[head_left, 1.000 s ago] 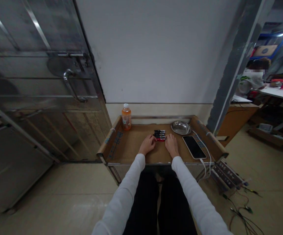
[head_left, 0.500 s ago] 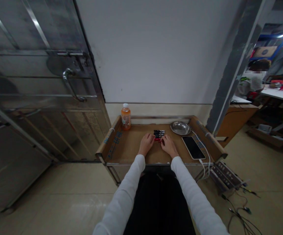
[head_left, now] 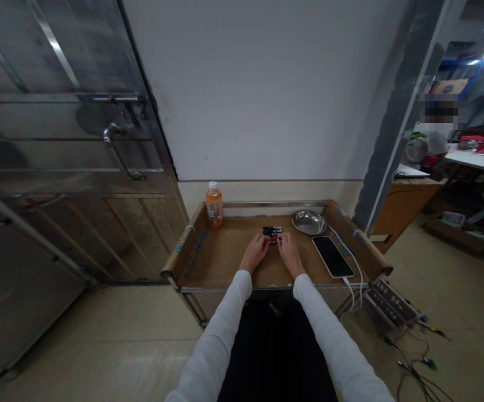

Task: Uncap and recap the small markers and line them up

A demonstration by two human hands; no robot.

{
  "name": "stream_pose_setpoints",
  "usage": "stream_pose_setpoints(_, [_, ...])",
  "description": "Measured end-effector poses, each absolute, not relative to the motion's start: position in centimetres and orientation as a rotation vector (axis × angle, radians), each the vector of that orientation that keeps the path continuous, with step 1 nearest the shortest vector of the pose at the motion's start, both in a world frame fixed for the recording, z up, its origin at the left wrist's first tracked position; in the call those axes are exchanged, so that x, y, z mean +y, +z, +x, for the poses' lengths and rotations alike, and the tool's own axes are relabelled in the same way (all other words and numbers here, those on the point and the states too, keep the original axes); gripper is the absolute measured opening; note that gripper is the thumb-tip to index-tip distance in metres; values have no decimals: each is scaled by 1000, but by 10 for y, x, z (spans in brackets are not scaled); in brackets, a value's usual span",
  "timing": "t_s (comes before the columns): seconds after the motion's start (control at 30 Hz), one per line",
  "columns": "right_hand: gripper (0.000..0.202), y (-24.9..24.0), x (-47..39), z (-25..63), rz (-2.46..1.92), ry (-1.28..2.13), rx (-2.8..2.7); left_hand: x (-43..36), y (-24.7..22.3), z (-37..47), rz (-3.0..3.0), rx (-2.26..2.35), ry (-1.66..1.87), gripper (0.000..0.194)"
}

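Observation:
Several black pens with silvery parts lie side by side near the middle of the cardboard-lined cart top. Just in front of them is a red pen, its ends reaching toward my fingers. My left hand has its fingertips closed at the red pen's left end. At the right end, my right hand pinches with fingers bent. The fingertips hide part of the pens.
An orange drink bottle stands at the back left. A metal bowl and a phone with a white cable are on the right. A person sits beyond the wall edge.
The camera view has shifted slightly. Both hands have stayed close together at the pens, with the fingers shifted a little; the red pen is now partly covered.

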State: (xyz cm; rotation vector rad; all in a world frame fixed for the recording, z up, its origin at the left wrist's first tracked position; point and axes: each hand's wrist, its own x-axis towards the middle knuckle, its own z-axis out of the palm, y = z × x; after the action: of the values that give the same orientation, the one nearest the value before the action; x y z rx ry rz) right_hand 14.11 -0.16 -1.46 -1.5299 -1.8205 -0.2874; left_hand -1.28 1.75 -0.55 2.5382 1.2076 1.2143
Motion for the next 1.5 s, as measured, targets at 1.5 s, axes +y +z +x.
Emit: stream_pose_setpoints(1.5, [34, -7, -11, 157, -1544, -149, -1771, 14, 5, -13, 2591, 1261, 816, 20])
